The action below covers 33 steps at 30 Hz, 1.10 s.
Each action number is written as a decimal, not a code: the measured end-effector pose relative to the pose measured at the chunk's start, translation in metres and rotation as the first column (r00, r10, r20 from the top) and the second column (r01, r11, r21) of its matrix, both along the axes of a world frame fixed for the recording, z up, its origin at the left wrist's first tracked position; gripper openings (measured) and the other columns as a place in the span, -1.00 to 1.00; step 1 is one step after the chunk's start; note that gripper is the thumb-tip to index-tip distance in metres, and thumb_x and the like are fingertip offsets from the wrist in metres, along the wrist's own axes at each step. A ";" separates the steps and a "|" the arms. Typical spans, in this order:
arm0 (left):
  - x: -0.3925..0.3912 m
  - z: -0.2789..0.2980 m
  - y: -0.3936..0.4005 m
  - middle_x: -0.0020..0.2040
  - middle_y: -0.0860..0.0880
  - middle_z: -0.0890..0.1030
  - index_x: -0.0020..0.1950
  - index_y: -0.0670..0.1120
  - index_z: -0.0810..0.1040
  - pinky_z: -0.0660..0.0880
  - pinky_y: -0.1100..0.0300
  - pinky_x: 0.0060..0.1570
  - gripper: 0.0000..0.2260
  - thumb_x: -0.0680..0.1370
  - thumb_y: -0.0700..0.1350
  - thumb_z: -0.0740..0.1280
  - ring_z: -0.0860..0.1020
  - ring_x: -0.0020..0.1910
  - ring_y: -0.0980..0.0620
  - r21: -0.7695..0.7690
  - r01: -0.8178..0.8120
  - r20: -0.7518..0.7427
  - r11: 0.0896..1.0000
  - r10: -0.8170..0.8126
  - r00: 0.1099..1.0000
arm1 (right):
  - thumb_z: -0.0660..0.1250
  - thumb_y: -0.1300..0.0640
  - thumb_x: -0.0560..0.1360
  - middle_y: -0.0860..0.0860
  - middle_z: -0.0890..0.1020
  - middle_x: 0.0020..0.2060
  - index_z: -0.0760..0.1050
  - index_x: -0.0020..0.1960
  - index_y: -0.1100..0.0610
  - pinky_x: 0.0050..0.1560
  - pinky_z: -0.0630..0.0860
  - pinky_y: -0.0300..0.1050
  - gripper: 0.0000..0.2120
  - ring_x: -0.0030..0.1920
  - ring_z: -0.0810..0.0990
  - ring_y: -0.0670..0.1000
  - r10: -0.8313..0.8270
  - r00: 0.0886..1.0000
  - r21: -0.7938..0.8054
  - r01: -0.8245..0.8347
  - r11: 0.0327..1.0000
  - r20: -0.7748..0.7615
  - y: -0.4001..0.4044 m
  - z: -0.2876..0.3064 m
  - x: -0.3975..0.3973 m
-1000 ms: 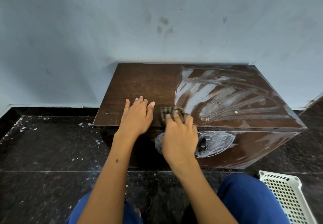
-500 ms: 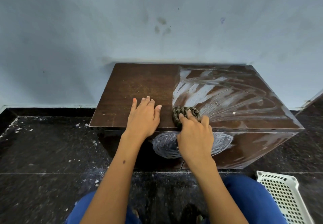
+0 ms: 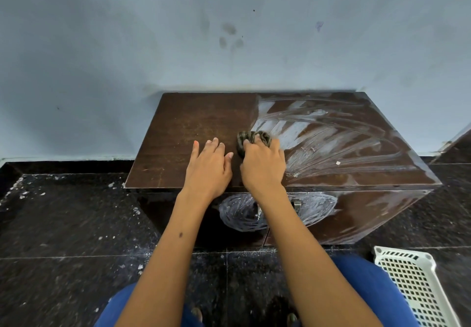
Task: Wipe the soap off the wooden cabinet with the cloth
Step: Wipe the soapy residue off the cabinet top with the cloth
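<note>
A low dark wooden cabinet (image 3: 193, 122) stands against the wall. White soap streaks (image 3: 318, 138) cover the right half of its top, and a swirl of soap (image 3: 239, 214) smears its front. My right hand (image 3: 262, 166) grips a bunched, dark striped cloth (image 3: 251, 139) and presses it on the top at the left edge of the soapy area. My left hand (image 3: 207, 166) lies flat on the clean left half, fingers straight, close beside the right hand.
The pale blue wall (image 3: 229, 33) rises directly behind the cabinet. Dark speckled floor tiles (image 3: 63, 224) with white flecks surround it. A white plastic basket (image 3: 413, 283) sits on the floor at the lower right, beside my blue-clad knees.
My right hand has pushed the cloth from the front edge of the top farther back toward the wall. The left hand has stayed flat on the top.
</note>
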<state>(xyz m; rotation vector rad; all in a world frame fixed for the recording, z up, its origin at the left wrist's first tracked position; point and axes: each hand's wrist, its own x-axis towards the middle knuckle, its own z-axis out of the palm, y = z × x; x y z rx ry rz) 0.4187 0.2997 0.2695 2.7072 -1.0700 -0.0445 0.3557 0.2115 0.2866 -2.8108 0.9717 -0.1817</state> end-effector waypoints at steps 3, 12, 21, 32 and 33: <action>0.000 0.000 -0.001 0.51 -0.13 0.22 0.48 -0.18 0.22 -0.14 0.00 0.47 -0.57 0.66 -0.03 -0.04 0.12 0.51 -0.04 0.000 0.005 0.000 1.000 -0.005 1.000 | 0.12 0.10 0.61 0.03 0.31 0.44 0.35 0.38 0.05 0.29 0.23 0.01 -0.66 0.41 0.15 0.18 0.001 1.000 -0.008 -0.001 1.000 -0.005 -0.003 -0.001 0.004; 0.006 0.003 -0.010 0.52 -0.13 0.19 0.49 -0.18 0.19 -0.17 0.03 0.47 -0.57 0.66 -0.05 -0.03 0.10 0.51 -0.03 -0.044 -0.002 -0.009 0.999 0.001 1.000 | 0.06 0.13 0.63 0.01 0.25 0.48 0.29 0.43 0.03 0.27 0.22 -0.02 -0.63 0.37 0.17 0.15 -0.019 1.000 -0.005 0.019 1.000 0.007 0.019 -0.006 -0.019; 0.006 0.001 -0.005 0.51 -0.14 0.19 0.49 -0.19 0.18 -0.14 0.01 0.49 -0.58 0.65 -0.07 -0.02 0.11 0.51 -0.04 -0.030 -0.007 0.007 1.000 0.007 1.000 | 0.03 0.12 0.63 0.05 0.32 0.43 0.38 0.34 0.08 0.32 0.21 0.02 -0.67 0.41 0.14 0.18 -0.005 0.999 0.021 0.004 1.000 0.033 0.002 -0.003 0.010; 0.006 0.002 -0.009 0.52 -0.12 0.19 0.50 -0.18 0.18 -0.15 0.01 0.48 -0.58 0.65 -0.07 -0.02 0.11 0.51 -0.03 -0.030 -0.008 0.014 1.000 0.009 1.000 | 0.05 0.10 0.63 0.02 0.33 0.42 0.39 0.32 0.05 0.27 0.24 0.00 -0.69 0.36 0.19 0.16 -0.004 1.000 0.017 0.003 1.000 0.026 0.007 -0.002 0.005; 0.005 0.002 -0.007 0.52 -0.12 0.20 0.49 -0.18 0.18 -0.15 0.01 0.48 -0.58 0.66 -0.07 -0.02 0.11 0.51 -0.03 -0.032 -0.008 0.010 0.999 0.008 1.000 | 0.06 0.11 0.62 0.03 0.32 0.43 0.38 0.33 0.05 0.28 0.24 0.01 -0.68 0.38 0.18 0.17 0.003 1.000 0.023 -0.003 1.000 0.021 0.004 -0.001 0.009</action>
